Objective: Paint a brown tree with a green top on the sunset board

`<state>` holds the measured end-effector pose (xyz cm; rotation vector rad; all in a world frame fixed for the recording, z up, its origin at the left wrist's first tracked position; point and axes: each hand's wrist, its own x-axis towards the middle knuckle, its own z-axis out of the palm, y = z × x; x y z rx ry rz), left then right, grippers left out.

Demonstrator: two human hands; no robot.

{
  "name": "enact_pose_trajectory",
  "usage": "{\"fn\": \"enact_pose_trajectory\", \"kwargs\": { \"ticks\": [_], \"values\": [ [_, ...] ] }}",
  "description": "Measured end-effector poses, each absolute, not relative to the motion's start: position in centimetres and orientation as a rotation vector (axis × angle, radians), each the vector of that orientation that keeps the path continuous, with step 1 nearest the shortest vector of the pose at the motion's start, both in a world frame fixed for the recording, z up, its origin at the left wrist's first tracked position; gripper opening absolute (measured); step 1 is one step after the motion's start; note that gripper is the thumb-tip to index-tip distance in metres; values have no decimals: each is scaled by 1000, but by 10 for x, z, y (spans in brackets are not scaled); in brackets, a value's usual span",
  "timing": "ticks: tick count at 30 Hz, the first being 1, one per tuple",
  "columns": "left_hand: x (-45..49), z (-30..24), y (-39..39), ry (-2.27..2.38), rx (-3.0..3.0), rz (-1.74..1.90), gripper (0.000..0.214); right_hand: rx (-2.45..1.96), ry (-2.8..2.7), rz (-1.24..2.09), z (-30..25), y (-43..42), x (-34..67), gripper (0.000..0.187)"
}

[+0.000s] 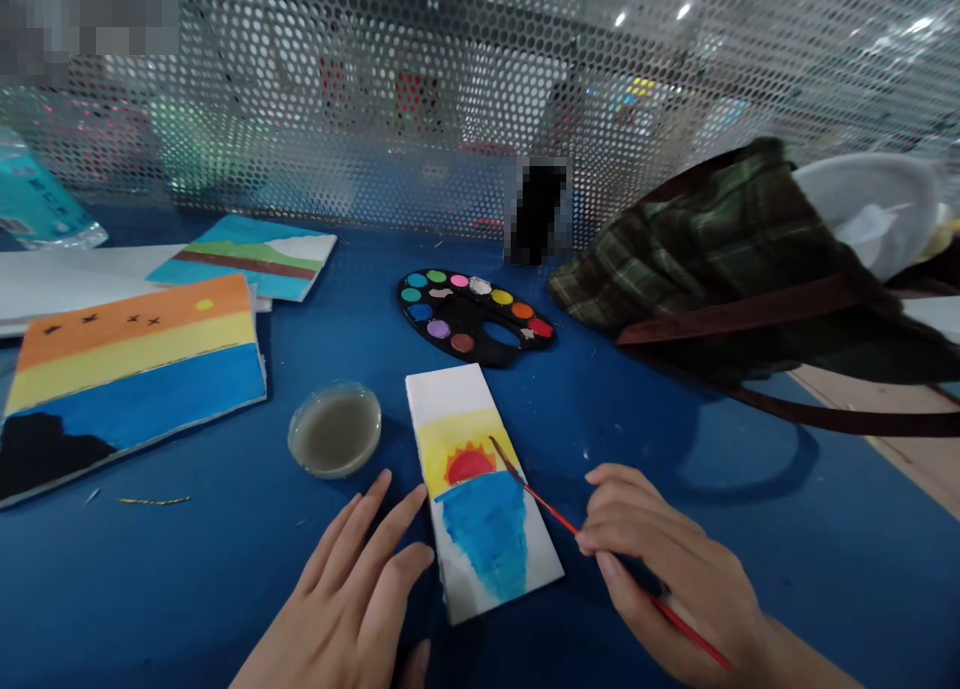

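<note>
A narrow white canvas [504, 531] lies in front of me, painted with a yellow sky, a red sun with orange rays and a blue patch below. My right hand [667, 569] grips a thin red paintbrush [551, 510], its dark tip over the yellow part near the sun; whether it touches the surface I cannot tell. My left hand [360, 589] rests with fingers spread, fingertips at the canvas's left edge. Just beyond that hand stands a clear bowl [335, 431] of murky grey water. Behind the canvas sits a black palette [480, 319] with several colours in its wells.
On the left lie a sunset painting [142, 379] and a landscape painting [247, 257], with a bottle [45, 199] behind. A plaid bag [720, 259] with a brown strap takes up the right. A perforated metal panel [375, 99] borders the blue table [225, 579].
</note>
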<state>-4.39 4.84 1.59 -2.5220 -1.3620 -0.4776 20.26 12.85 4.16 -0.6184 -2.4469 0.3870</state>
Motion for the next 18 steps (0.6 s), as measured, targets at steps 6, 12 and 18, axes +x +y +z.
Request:
{"fn": "enact_pose_trajectory", "kwargs": {
  "ticks": [6, 12, 18],
  "values": [
    [-43, 15, 50, -1360, -2530, -472, 30, -604, -2449, 388, 42, 128, 203, 21],
    [-43, 18, 50, -1345, -2516, -475, 29, -585, -2456, 399, 44, 127, 203, 22],
    [-42, 19, 50, -1343, -2507, -484, 27, -573, -2473, 419, 45, 124, 204, 21]
  ]
}}
